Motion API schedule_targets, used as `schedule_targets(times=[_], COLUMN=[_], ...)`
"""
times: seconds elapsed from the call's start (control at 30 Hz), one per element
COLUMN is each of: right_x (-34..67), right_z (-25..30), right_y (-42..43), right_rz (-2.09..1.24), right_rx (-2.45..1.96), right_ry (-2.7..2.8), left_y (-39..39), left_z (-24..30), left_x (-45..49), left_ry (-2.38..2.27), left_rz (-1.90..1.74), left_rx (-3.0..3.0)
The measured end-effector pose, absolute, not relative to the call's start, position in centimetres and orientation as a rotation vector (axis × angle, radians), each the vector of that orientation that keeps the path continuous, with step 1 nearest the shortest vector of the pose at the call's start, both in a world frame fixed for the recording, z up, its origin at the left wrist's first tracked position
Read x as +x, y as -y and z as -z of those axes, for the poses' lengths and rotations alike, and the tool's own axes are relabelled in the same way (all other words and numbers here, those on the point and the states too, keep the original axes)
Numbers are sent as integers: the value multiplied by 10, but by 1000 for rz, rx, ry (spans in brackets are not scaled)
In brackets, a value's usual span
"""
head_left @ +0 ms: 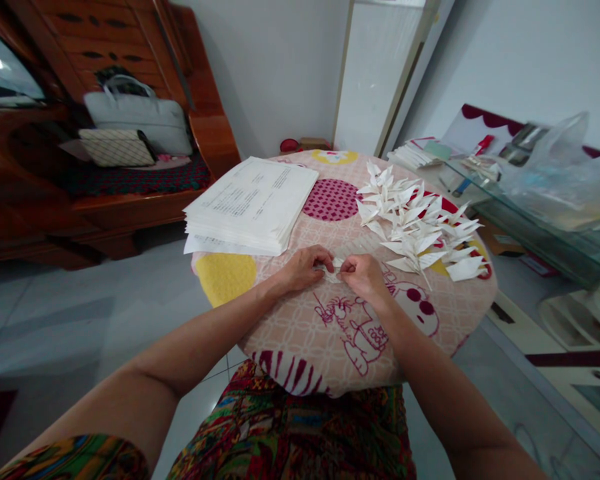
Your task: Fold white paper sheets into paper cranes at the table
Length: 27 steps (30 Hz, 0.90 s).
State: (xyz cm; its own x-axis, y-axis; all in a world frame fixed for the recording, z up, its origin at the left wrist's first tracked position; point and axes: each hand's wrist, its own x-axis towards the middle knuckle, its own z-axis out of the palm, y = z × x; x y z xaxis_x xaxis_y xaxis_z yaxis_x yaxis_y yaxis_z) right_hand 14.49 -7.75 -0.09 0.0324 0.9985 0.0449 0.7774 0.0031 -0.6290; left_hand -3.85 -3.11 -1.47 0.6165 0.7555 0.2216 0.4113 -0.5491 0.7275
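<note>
A small piece of folded white paper [333, 270] rests on the round table with its patterned pink cloth [300, 333]. My left hand [305, 267] pinches the paper's left side, and my right hand [364, 275] pinches its right side. Fingertips from the two hands meet over it, so most of the paper is hidden. Behind my right hand lies a heap of several finished white folded paper figures [419, 227]. A thick stack of printed white sheets [253, 203] sits at the table's far left.
A wooden bench [130, 193] with a grey bag [140, 120] and a checked cushion [116, 147] stands at the left. A glass table [545, 220] with plastic bags [565, 167] and papers is at the right. Grey tiled floor surrounds the table.
</note>
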Motion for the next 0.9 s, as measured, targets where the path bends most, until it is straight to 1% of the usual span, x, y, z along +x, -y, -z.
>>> schedule_targets(times=[0.3, 0.43, 0.53, 0.6, 0.73, 0.9], right_x=[151, 154, 156, 156, 157, 161], right_z=[2, 3, 4, 4, 6, 14], right_y=[78, 83, 87, 88, 85, 82], right_rz=[-650, -668, -514, -366, -237, -238], right_rx=[-1775, -1690, -1578, -1526, -1518, -1506], right_ry=[1763, 1766, 1823, 1874, 1921, 1982], left_y=[21, 23, 25, 26, 24, 20], left_z=[13, 17, 19, 18, 12, 8], left_x=[-51, -55, -53, -49, -40, -31], left_ry=[-815, -840, -874, -862, -1026, -1146], left_rz=[-590, -729, -891, -918, -793, -649], left_rx=[2151, 2062, 2094, 2157, 2274, 2408])
